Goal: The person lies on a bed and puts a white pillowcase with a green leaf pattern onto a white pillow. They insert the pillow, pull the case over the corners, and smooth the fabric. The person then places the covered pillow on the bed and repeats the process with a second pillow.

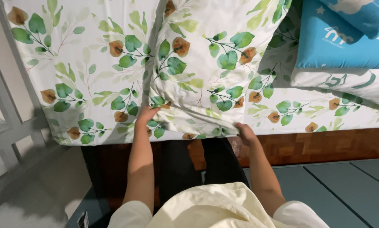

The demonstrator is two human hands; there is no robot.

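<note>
A pillow in a white case printed with green leaves and orange buds lies on a bed with a matching sheet. My left hand rests on the pillow's near left corner, fingers bent onto the fabric. My right hand grips the pillow's near edge close to its right corner, at the edge of the mattress. Both arms reach forward from cream sleeves.
A blue and white pillow lies at the back right of the bed. A grey bed frame or rail stands at the left. Below the mattress are a brown wooden parquet floor and grey-green mats.
</note>
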